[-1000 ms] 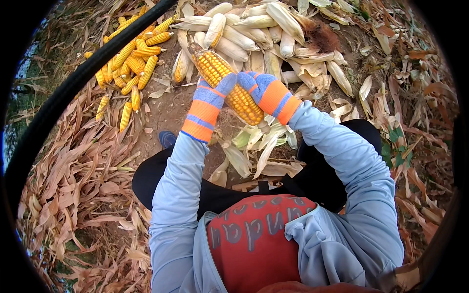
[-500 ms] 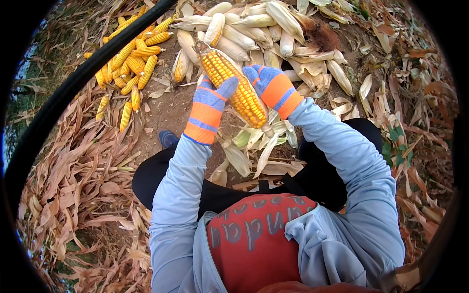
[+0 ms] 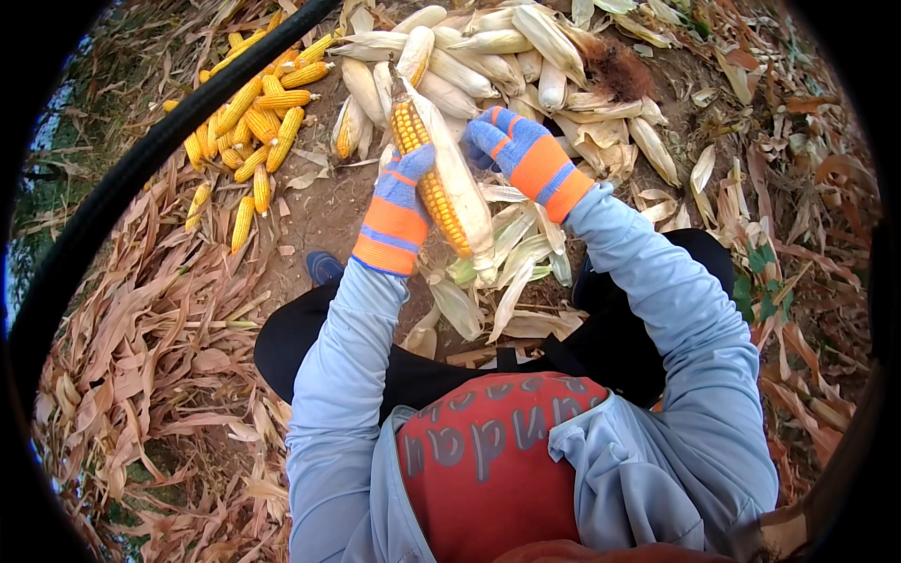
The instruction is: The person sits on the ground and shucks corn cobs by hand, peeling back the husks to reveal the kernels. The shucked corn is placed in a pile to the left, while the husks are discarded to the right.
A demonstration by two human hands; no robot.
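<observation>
A partly husked ear of corn (image 3: 438, 197) is in my left hand (image 3: 402, 192), which is closed around it from the left with the thumb across the kernels. Yellow kernels show along its left side. A pale dry husk (image 3: 453, 178) still covers its right side, down to the stalk end nearest me. To the right of the ear, a small gap away, is my right hand (image 3: 516, 155); its fingers are curled in and nothing shows in them. Both hands wear blue and orange striped knit gloves.
Husked yellow cobs (image 3: 253, 122) lie piled at the far left. Ears still in their husks (image 3: 488, 61) are heaped ahead. Loose peeled husks (image 3: 516, 249) lie between my legs, and dry leaves (image 3: 160, 357) cover the ground. A dark curved strap (image 3: 141, 159) crosses the upper left.
The ear has turned in my left hand and shifted left, so the husk side now shows more. My right hand has let go of it and drawn slightly away.
</observation>
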